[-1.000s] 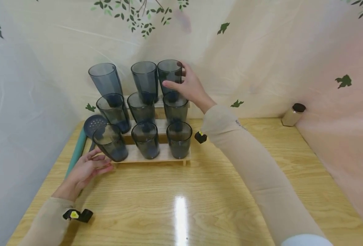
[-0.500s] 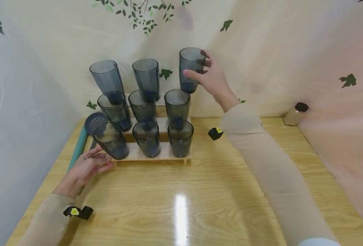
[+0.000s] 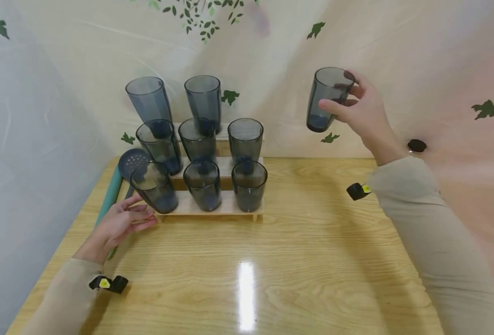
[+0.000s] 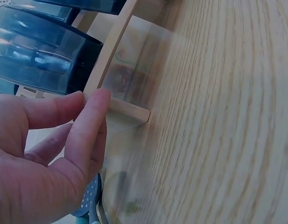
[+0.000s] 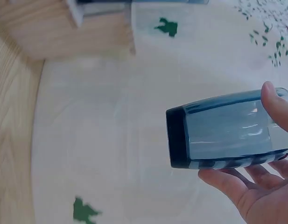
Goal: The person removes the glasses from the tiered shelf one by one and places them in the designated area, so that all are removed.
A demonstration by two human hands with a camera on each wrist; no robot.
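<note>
High in front of the wall, my right hand (image 3: 366, 109) holds a smoky blue-grey glass tumbler (image 3: 329, 100), thumb on one side and fingers on the other. The tumbler tilts slightly, its dark base (image 5: 177, 137) free of any surface. At the left, my left hand (image 3: 123, 223) pinches the front left corner of a stepped wooden rack (image 3: 226, 211); its thumb and fingertips (image 4: 98, 100) meet at the shelf's end. More matching tumblers stand on the rack's three steps: three in front, three in the middle, and two on top, at the left and centre (image 3: 205, 104).
Left of the rack lie a dark slotted skimmer (image 3: 134, 162) and a teal rod-like handle (image 3: 110, 195). A dark-lidded jar (image 3: 416, 145) at the back right is mostly hidden by my right arm. Cloth walls (image 3: 272, 51) border the wooden table (image 3: 297, 260).
My right hand has lifted the right-hand tumbler off the top step and carried it up and to the right. My left hand has stayed at the rack's corner.
</note>
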